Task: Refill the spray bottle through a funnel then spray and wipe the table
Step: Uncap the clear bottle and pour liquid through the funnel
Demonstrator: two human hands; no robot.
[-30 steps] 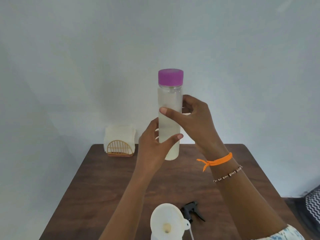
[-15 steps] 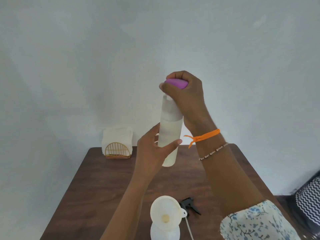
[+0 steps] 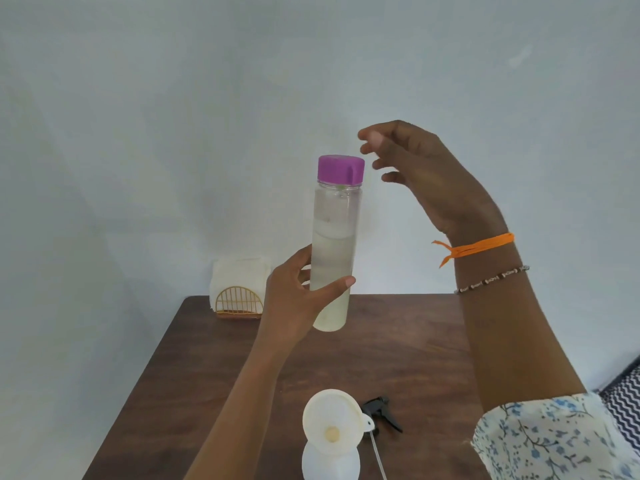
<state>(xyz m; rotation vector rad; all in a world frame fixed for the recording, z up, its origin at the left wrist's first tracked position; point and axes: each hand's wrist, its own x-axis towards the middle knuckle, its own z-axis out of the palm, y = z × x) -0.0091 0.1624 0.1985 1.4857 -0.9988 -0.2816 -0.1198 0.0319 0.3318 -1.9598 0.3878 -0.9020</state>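
Half a second ago the right hand (image 3: 426, 174) covered the purple cap (image 3: 341, 169); now it is off, hovering just right of the cap with fingers loosely spread, holding nothing. Below the raised bottle (image 3: 334, 244) lies the brown table (image 3: 214, 358). That bottle stands nearly upright, long axis vertical, part full of cloudy liquid, its lower half gripped by the left hand (image 3: 294, 299). Its cap is still on. Well below the bottle, at the table's near edge, the white funnel (image 3: 334, 420) sits in the spray bottle (image 3: 330, 462). The right hand is nearer the cap, so unscrewing likely falls to it.
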